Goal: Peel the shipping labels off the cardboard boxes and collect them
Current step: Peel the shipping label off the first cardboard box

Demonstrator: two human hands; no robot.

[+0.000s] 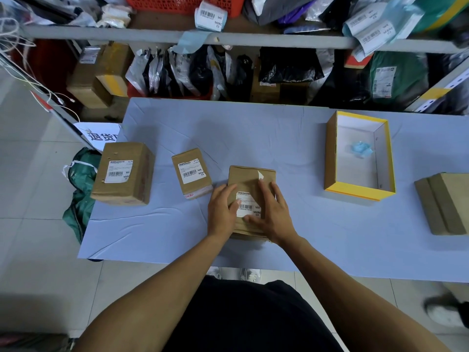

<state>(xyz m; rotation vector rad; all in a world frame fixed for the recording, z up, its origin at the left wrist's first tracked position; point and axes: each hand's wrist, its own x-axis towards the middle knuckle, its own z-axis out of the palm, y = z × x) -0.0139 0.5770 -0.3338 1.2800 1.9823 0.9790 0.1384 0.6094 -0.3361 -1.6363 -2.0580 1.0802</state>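
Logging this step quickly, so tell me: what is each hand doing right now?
Left hand: open, fingers resting on the middle box beside its label.
Right hand: open, fingers spread flat on the same box.

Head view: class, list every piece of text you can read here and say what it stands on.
"MX", "MXRC 03": label on middle box, under both hands.
"MX": label on left box.
"MX", "03": label on small box.
"MX", "MXRC 03": shelf label.
"退货": floor sign.
Barcode digits and fine print: too small.
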